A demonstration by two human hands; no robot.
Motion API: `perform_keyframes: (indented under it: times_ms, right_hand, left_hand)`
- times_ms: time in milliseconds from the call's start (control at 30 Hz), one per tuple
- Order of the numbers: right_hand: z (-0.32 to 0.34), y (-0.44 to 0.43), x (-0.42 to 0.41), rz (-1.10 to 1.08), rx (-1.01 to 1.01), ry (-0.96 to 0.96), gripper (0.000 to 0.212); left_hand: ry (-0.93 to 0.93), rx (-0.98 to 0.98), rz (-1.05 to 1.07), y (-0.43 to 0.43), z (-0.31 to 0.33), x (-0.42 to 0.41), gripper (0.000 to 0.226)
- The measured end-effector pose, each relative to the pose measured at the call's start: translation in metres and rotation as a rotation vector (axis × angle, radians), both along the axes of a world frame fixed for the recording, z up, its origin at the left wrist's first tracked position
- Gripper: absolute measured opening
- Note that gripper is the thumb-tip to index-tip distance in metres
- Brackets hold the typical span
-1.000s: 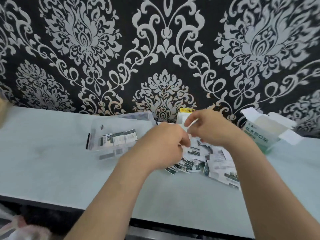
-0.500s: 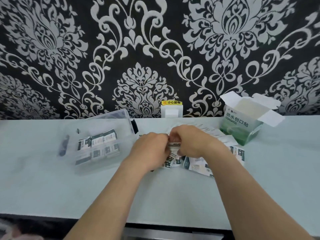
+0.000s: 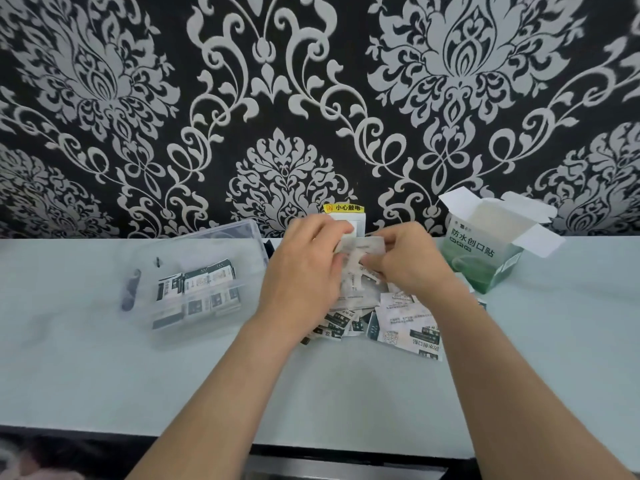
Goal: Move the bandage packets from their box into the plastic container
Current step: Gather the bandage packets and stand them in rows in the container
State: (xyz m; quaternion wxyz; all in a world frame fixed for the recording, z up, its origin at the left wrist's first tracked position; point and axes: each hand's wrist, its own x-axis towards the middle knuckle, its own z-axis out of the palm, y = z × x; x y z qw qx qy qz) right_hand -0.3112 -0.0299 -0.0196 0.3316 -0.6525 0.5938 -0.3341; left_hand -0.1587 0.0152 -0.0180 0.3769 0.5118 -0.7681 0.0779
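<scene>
A heap of white and dark green bandage packets (image 3: 398, 327) lies on the pale table in the middle. Above the heap my left hand (image 3: 304, 271) and my right hand (image 3: 412, 261) pinch a bundle of packets (image 3: 360, 258) between them, lifted off the table. The clear plastic container (image 3: 207, 244) stands open to the left of my left hand, with several packets (image 3: 197, 289) lined up inside. The green and white bandage box (image 3: 485, 251) stands open at the right, its flaps up; its inside is not visible.
A white wall socket with a yellow warning label (image 3: 344, 209) sits behind my hands on the black and silver patterned wall. The table's front edge (image 3: 104, 427) runs along the bottom, with a dark drop below it.
Both hands rose from the heap with a bundle of packets, from table level to in front of the socket. The view shifted, so the container and box sit differently in frame.
</scene>
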Motion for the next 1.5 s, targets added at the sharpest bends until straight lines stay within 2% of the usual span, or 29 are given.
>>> perform_keyframes:
  times_ms: [33, 100, 167, 200, 400, 533, 633, 700, 767, 833, 967, 1200, 1333, 1500]
  right_hand:
    - [0.001, -0.001, -0.003, -0.033, 0.009, -0.02, 0.007]
    - [0.001, -0.001, -0.008, -0.079, 0.036, -0.045, 0.007]
    - [0.002, 0.0, -0.01, -0.1, 0.064, -0.083, 0.007]
    - [0.002, 0.001, -0.009, -0.103, 0.082, -0.102, 0.008]
    - [0.003, 0.002, -0.006, -0.113, 0.131, -0.214, 0.015]
    - [0.005, 0.003, -0.01, -0.129, 0.146, -0.286, 0.018]
    - [0.007, 0.003, -0.012, -0.104, 0.162, -0.306, 0.015]
    - [0.01, 0.004, -0.013, -0.01, 0.241, -0.365, 0.017]
    - [0.011, 0.006, -0.014, 0.082, 0.321, -0.457, 0.022]
    - [0.011, 0.007, -0.016, 0.124, 0.376, -0.542, 0.026]
    - [0.012, 0.008, -0.018, 0.193, 0.439, -0.665, 0.018]
    - [0.019, 0.012, -0.016, 0.183, 0.444, -0.857, 0.022]
    - [0.021, 0.014, -0.015, 0.139, 0.366, -0.72, 0.017]
    - [0.025, 0.011, -0.021, -0.023, -0.008, -0.503, 0.012]
  left_hand:
    - [-0.021, -0.017, -0.007, 0.001, 0.002, -0.001, 0.019]
    - [-0.113, 0.213, 0.012, 0.002, 0.0, -0.002, 0.013]
    - [-0.315, 0.475, 0.085, 0.0, -0.01, -0.003, 0.025]
    - [-0.383, 0.532, 0.104, -0.001, -0.014, -0.003, 0.029]
    - [-0.465, 0.491, 0.126, -0.002, -0.018, -0.003, 0.02]
    - [-0.422, 0.412, 0.064, -0.001, -0.015, -0.002, 0.019]
    - [-0.297, 0.19, -0.015, 0.0, -0.012, -0.001, 0.021]
    - [-0.244, 0.056, -0.017, -0.001, -0.012, 0.0, 0.017]
    - [-0.181, 0.026, -0.015, -0.003, -0.013, 0.002, 0.016]
    - [-0.098, 0.067, -0.015, -0.003, -0.013, 0.004, 0.014]
    - [0.154, 0.233, -0.021, 0.001, -0.006, 0.003, 0.022]
    - [0.886, 0.612, -0.018, 0.002, 0.011, -0.007, 0.029]
    - [1.022, 0.653, -0.025, 0.001, 0.015, -0.006, 0.03]
    - [1.132, 0.737, -0.062, 0.001, 0.018, 0.0, 0.028]
